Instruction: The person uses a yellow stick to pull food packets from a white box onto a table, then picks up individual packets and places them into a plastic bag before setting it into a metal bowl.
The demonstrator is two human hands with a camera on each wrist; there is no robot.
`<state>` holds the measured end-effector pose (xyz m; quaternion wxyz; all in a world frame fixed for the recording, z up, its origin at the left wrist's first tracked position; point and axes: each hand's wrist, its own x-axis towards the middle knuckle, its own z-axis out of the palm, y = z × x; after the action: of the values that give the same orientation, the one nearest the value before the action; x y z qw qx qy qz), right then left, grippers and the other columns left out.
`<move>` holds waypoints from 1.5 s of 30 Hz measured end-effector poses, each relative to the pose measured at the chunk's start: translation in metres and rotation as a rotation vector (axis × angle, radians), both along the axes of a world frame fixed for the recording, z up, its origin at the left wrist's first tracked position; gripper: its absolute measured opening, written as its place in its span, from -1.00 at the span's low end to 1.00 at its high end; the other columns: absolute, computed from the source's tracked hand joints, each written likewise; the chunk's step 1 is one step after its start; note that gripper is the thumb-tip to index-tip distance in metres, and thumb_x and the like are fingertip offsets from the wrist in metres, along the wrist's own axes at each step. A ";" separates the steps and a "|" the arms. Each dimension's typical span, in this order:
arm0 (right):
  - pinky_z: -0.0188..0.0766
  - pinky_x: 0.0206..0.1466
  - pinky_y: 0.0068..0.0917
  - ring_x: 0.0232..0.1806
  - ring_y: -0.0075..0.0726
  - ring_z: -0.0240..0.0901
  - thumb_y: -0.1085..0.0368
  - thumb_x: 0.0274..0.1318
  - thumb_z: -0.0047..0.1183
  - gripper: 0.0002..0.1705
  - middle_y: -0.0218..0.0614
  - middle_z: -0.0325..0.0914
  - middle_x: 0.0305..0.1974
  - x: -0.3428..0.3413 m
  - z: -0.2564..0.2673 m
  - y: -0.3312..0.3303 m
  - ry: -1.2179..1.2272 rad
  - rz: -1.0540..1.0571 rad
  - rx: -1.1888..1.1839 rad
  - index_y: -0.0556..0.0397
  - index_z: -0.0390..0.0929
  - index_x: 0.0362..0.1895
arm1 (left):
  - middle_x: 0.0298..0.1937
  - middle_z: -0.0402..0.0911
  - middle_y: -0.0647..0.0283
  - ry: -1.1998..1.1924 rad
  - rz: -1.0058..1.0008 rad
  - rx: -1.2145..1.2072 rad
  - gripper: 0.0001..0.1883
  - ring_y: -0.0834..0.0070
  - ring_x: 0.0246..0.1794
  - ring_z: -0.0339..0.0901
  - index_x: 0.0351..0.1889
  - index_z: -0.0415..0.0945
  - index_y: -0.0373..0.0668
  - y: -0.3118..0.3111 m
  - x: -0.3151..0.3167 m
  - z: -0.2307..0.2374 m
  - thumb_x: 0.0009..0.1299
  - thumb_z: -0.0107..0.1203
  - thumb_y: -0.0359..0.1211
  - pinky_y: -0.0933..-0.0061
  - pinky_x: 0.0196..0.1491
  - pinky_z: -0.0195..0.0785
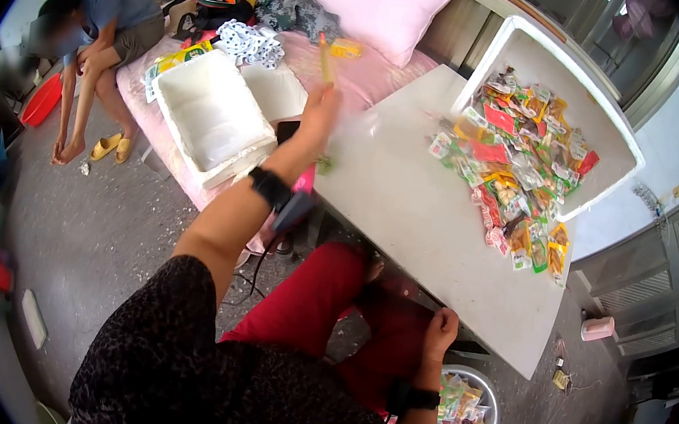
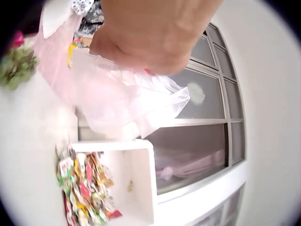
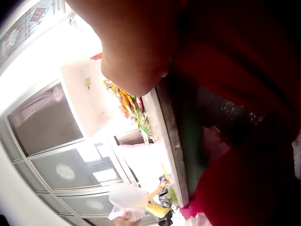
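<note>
My left hand [image 1: 319,118] is raised over the table's left corner. It grips a clear plastic bag [image 2: 127,103], which hangs below the fingers in the left wrist view. A narrow yellow strip with an orange tip [image 1: 325,58] shows just above that hand. My right hand [image 1: 441,331] is at the table's near edge with bent fingers; I cannot tell whether it holds anything. Many small colourful snack packets [image 1: 521,161] spill from a tipped white foam box [image 1: 608,130] onto the table [image 1: 408,195].
A metal basin [image 1: 492,414] of similar packets stands on the floor by my right arm. Another foam box [image 1: 212,118] rests on the pink bed [image 1: 139,93] beside pillows and clothes. A person [image 1: 108,35] sits bent forward at the bed's left end. Yellow slippers [image 1: 104,147] lie nearby.
</note>
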<state>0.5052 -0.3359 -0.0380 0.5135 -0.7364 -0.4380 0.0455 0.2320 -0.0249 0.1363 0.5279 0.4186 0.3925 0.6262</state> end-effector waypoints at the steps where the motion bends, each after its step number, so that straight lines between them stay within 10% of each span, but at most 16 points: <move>1: 0.28 -0.31 -0.50 -0.44 -0.33 0.34 0.42 -0.11 -0.07 -0.92 -0.23 0.39 -0.49 -0.002 0.005 0.000 0.085 0.003 0.031 0.16 0.39 -0.45 | -0.44 0.32 0.43 -0.006 0.004 -0.046 -0.57 0.70 -0.51 0.22 0.03 0.18 -0.19 -0.031 0.001 0.002 0.21 -0.08 -0.27 0.68 -0.52 0.11; 10: 0.25 -0.26 -0.63 -0.30 -0.53 0.29 0.42 -0.04 -0.11 -0.82 -0.36 0.38 -0.36 -0.065 0.088 0.064 0.388 0.345 0.102 0.16 0.36 -0.26 | -0.24 0.31 0.31 0.045 -0.405 0.158 -0.60 0.60 -0.24 0.27 0.01 0.15 -0.25 -0.229 0.002 -0.097 0.23 -0.05 -0.41 0.58 -0.16 0.20; 17: 0.23 -0.33 -0.59 -0.39 -0.51 0.27 0.22 -0.06 -0.01 -0.65 -0.30 0.37 -0.42 -0.129 0.103 0.091 0.730 0.641 -0.207 0.23 0.30 -0.24 | -0.20 0.30 0.15 0.664 -0.392 0.611 -0.58 0.39 -0.13 0.25 -0.05 0.22 -0.23 -0.252 -0.003 -0.096 0.13 0.06 -0.37 0.50 -0.06 0.13; 26: 0.24 -0.55 -0.59 -0.57 -0.48 0.31 0.29 -0.05 -0.06 -0.74 -0.35 0.37 -0.53 -0.064 0.098 0.068 0.991 0.399 -0.097 0.09 0.28 -0.24 | -0.27 0.40 0.17 0.910 -0.486 0.912 -0.60 0.24 -0.31 0.40 -0.18 0.36 -0.13 -0.261 0.008 -0.101 0.02 0.13 -0.22 0.35 -0.32 0.30; 38: 0.25 -0.65 -0.54 -0.70 -0.44 0.26 0.26 -0.05 -0.12 -0.41 -0.34 0.28 -0.58 0.028 0.122 0.047 0.341 0.161 -0.303 0.01 0.02 0.11 | -0.48 0.37 0.24 1.286 -0.260 0.937 -0.88 0.28 -0.46 0.38 -0.52 0.37 -0.10 -0.183 0.011 -0.140 -0.01 0.01 -0.32 0.33 -0.43 0.27; 45: 0.28 -0.61 -0.53 -0.68 -0.43 0.30 0.26 0.00 -0.12 -0.40 -0.29 0.34 -0.53 0.020 0.121 -0.023 0.500 0.222 -0.409 0.12 -0.03 0.13 | -0.51 0.36 0.22 1.250 -0.167 0.929 -0.90 0.28 -0.49 0.38 -0.57 0.37 -0.09 -0.180 0.012 -0.157 -0.02 0.00 -0.31 0.32 -0.47 0.27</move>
<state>0.5254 -0.3590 0.0829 0.4386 -0.7381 -0.3580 0.3670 0.2445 -0.2049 -0.0210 0.0250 0.8997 0.2818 0.3326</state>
